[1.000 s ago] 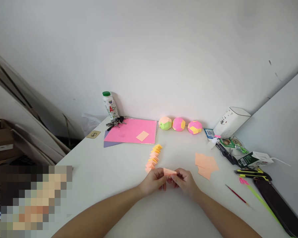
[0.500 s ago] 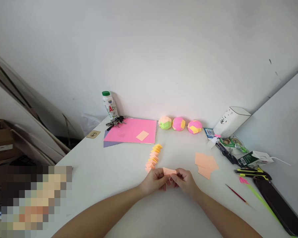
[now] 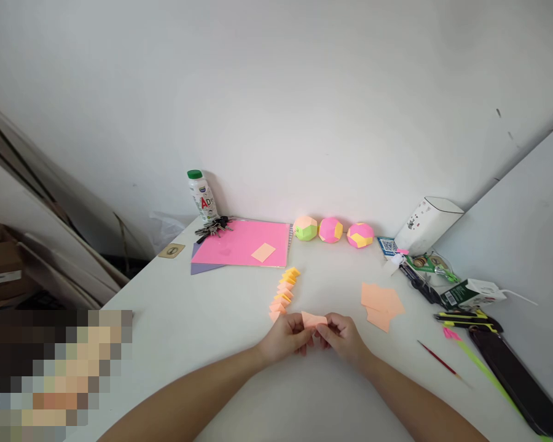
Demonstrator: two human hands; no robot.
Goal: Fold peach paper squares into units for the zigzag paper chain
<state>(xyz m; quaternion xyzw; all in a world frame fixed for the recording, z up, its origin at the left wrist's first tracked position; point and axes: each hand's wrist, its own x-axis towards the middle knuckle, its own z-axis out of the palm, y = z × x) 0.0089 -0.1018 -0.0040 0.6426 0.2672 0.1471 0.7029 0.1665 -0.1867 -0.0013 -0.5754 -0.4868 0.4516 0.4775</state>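
Note:
Between my two hands is a small peach paper piece (image 3: 314, 320), its upper edge showing above the fingers. My left hand (image 3: 286, 336) pinches its left side and my right hand (image 3: 343, 336) pinches its right side, thumbs close together at the lower edge. The fingers hide most of the paper below. Just beyond my left hand runs a row of folded yellow and peach paper pieces (image 3: 284, 294). To the right of my right hand lie several flat peach paper sheets (image 3: 381, 304), overlapping.
Three faceted paper balls (image 3: 330, 230) sit along the wall. Left of them are a pink sheet (image 3: 239, 242) with one peach paper on it, keys (image 3: 215, 228) and a bottle (image 3: 203, 196). At right lie a brush (image 3: 440, 359), a cutter (image 3: 467, 320) and a black case (image 3: 518, 380).
The view has shifted very slightly. Both hands keep the same hold on the peach paper, with hardly any movement visible.

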